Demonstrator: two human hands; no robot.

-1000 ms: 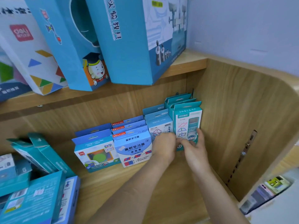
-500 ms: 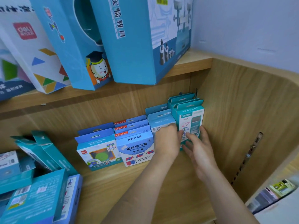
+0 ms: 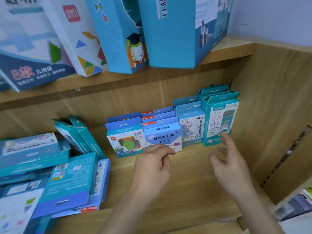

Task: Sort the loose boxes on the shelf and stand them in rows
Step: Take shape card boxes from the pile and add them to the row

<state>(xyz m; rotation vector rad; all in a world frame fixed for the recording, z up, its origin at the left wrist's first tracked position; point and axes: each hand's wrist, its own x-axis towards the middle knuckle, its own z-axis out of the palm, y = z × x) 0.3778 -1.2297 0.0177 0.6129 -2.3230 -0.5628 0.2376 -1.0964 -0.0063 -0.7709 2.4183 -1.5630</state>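
- Both hands have drawn back from the teal box (image 3: pixel 221 120), which stands upright at the far right of the shelf (image 3: pixel 194 186).
- I see the left hand (image 3: pixel 152 166) loosely curled and holding nothing, and the right hand (image 3: pixel 231 168) spread wide and empty.
- My worry is that in reaching left for the loose pile (image 3: pixel 50 174), a forearm could clip the front blue box (image 3: pixel 162 137) and topple its row.

You are looking through one wide-angle head camera, aiming forward and down, sitting close to the lower shelf (image 3: pixel 194 186) and facing its back panel (image 3: pixel 84 105) and right wall (image 3: pixel 270 107).
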